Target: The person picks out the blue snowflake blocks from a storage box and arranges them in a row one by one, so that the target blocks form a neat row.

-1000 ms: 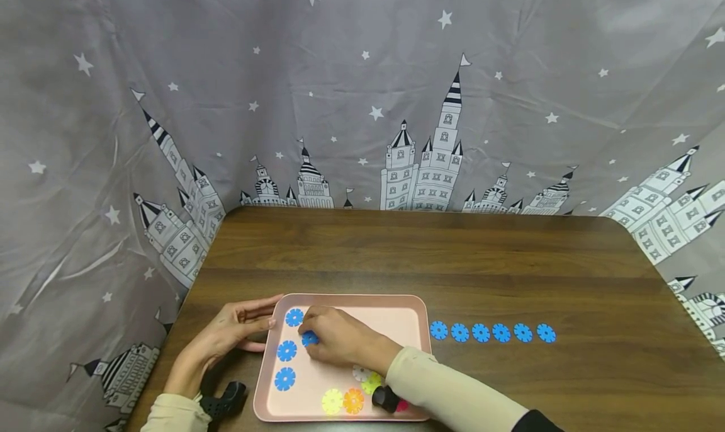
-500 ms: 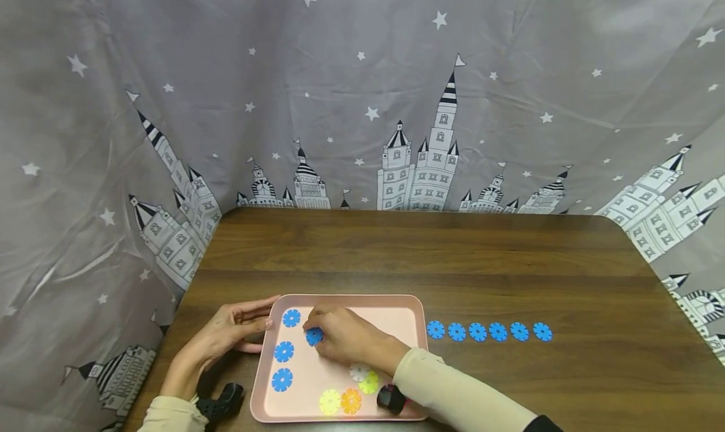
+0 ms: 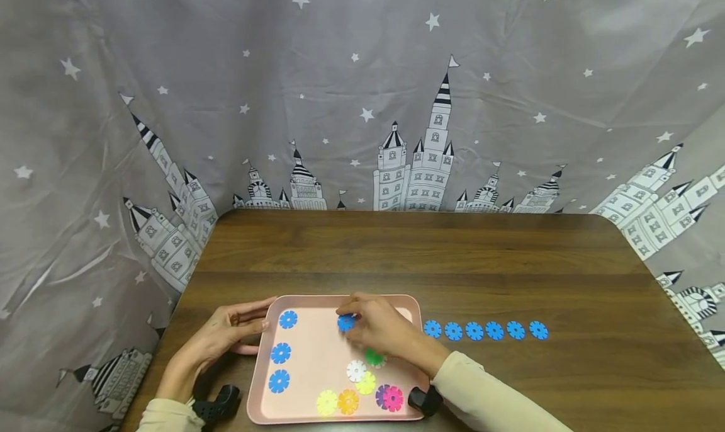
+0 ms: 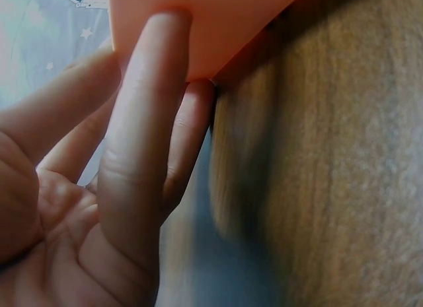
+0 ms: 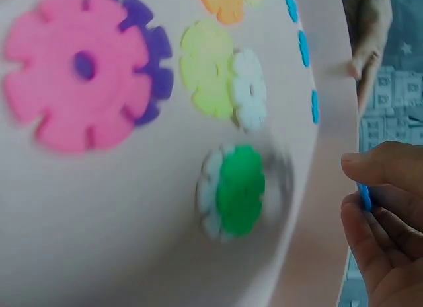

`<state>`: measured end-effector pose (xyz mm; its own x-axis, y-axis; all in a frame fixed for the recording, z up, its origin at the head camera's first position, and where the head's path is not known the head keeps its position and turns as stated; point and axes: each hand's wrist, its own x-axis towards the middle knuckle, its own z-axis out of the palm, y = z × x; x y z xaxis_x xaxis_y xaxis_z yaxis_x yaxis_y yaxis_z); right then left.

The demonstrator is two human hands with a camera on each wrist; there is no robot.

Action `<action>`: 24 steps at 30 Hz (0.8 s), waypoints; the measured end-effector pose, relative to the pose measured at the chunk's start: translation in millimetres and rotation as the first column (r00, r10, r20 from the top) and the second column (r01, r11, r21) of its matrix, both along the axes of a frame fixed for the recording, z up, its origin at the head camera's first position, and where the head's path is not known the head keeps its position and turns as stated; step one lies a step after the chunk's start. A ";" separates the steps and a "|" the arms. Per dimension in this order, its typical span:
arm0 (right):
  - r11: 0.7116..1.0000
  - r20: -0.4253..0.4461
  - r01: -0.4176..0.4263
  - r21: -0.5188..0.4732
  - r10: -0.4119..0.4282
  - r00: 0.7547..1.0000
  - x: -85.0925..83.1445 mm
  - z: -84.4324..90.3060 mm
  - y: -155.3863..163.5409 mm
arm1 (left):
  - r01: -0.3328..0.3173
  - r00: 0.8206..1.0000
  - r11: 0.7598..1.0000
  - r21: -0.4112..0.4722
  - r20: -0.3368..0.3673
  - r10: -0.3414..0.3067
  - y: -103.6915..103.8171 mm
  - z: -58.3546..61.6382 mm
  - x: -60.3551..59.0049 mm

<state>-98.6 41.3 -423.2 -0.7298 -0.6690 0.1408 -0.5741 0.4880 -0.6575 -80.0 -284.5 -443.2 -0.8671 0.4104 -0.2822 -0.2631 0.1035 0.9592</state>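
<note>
Blue disc between right hand's fingertips

This is a screened-off tabletop corner; whether it sits in a home or a studio cannot be told. Grey cloth, creased and printed with storybook castles and white stars, hangs beyond the far edge of a wood-grain table and wraps past its left and right edges. Bright notched discs lend it a playroom air.
</note>
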 end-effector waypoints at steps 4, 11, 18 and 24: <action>0.997 -0.009 0.037 -0.073 -0.038 0.999 2.2 2.8 16.7 | -0.002 1.000 1.000 -0.001 -0.005 0.002 -0.5 -0.3 0.5; 0.983 -0.031 0.102 -0.153 -0.108 0.994 4.6 6.6 45.0 | 0.003 1.000 1.000 -0.006 -0.001 -0.003 0.5 0.6 -0.4; 0.957 -0.028 0.213 -0.195 -0.222 0.975 12.2 5.1 78.4 | 0.004 1.000 1.000 -0.008 0.007 -0.004 -0.1 0.3 0.5; 0.921 -0.038 0.300 -0.248 -0.319 0.947 20.4 -1.3 106.5 | -0.004 1.000 1.000 -0.012 0.007 0.004 -0.3 0.9 -0.2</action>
<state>-78.2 147.8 -424.5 -0.8760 -0.3520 0.3297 -0.4721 0.4860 -0.7355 -80.3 -284.8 -442.3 -0.8668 0.4038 -0.2926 -0.2698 0.1137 0.9562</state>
